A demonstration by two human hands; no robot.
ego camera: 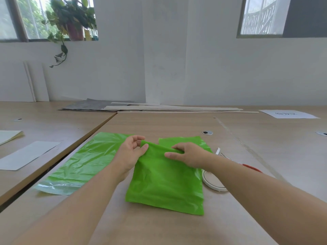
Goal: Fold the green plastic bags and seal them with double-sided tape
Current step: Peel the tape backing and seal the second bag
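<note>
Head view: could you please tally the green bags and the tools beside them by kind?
Green bags: 3. These are the flat bag, the held bag and the bag behind, which seems separate.
Tape roll: 1
Red-handled scissors: 1, mostly hidden by the arm, so likely scissors.
Total: 5

Two bare arms come in from the near edge. The left forearm (85,197) and right forearm (256,184) carry no sleeve as far as can be seen. The left hand (130,152) and right hand (185,154) are bare, with short, plain nails.
</note>
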